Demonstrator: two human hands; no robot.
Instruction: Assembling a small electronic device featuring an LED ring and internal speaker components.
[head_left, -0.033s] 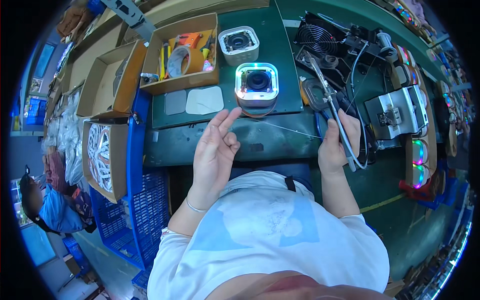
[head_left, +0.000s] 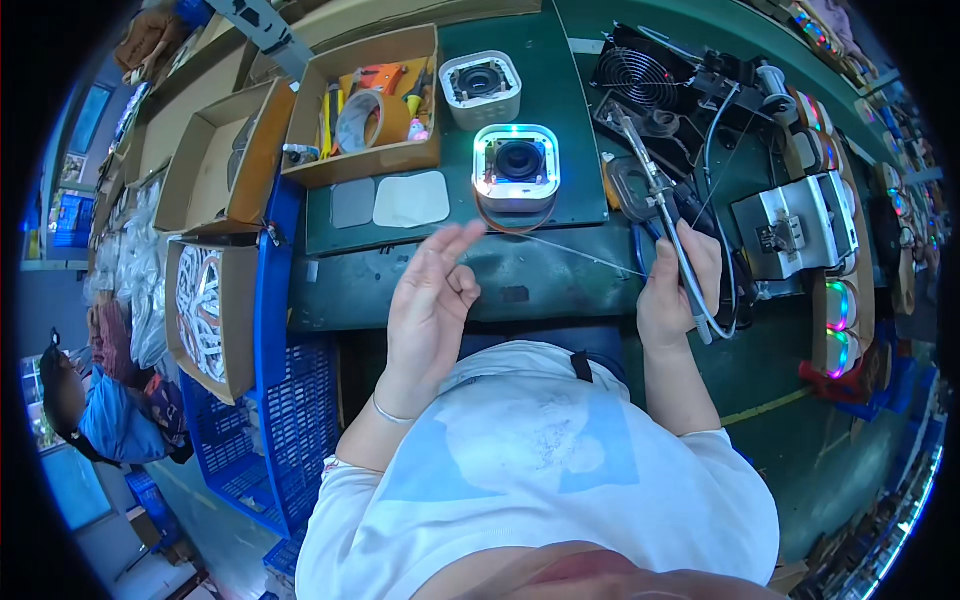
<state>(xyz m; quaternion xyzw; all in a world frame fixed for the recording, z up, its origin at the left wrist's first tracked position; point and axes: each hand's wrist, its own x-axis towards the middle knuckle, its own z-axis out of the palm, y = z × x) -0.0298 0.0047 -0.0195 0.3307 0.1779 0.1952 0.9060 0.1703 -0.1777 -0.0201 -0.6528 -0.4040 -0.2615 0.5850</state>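
A small white box-shaped speaker (head_left: 516, 190) with a round dark driver stands on the green mat, its rim lit bright white with a green-blue glow. A thin orange wire curves round its front. My left hand (head_left: 430, 300) is raised just in front and left of it, index and middle fingers stretched out, the others curled, nothing visible in it. To the right, my right hand (head_left: 683, 280) is closed round a soldering iron (head_left: 690, 275) with a grey cable, its metal tip end pointing up and away. A second, unlit speaker (head_left: 480, 90) sits behind the lit one.
On the left, a cardboard box (head_left: 300, 172) holds tape and tools. Two flat rounded pads (head_left: 410, 200) lie on the mat. A black fan (head_left: 640, 80), a solder spool (head_left: 772, 82) and a metal fixture (head_left: 795, 225) stand right. A blue crate (head_left: 300, 440) is lower left.
The speaker's rim light has turned from multicoloured to mostly white. My left fingertips are blurred by a slight motion; my right hand holds the soldering iron in the same place.
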